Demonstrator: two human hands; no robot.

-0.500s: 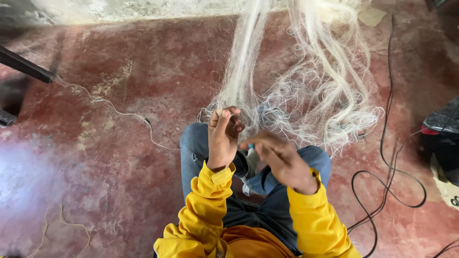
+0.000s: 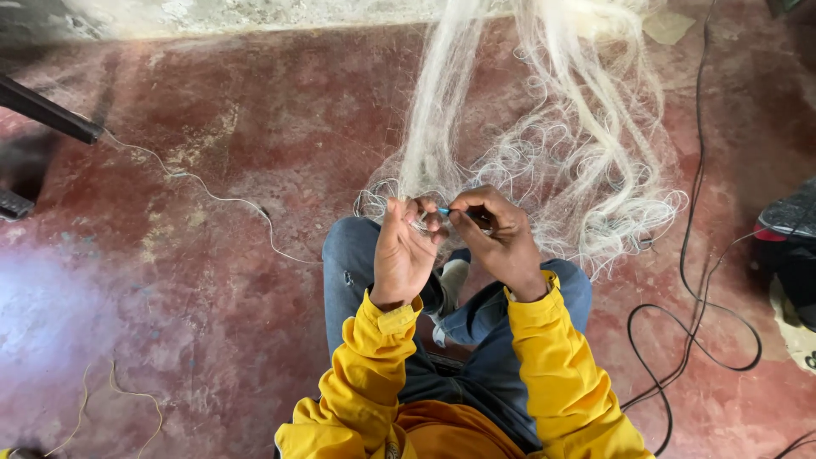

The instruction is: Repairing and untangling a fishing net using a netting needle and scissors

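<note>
Left hand [image 2: 401, 255] raised over the knees, fingers closed, pinching a strand of the pale fishing net [image 2: 544, 161]. Right hand [image 2: 501, 242] just beside it, fingertips touching, fingers closed on a small blue tool [image 2: 444, 212] at the same strand. Net bundle spread from the hands up across the red floor [image 2: 212, 280]. Black cable [image 2: 693, 340] looped on floor to the right. Thin white cord [image 2: 212, 197] lying to the left

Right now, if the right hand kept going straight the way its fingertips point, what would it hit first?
The right hand points left, pinching a small blue tool. Straight on it would meet the left hand fingertips and the white net strands they hold, almost at once; depth is hard to judge.
</note>
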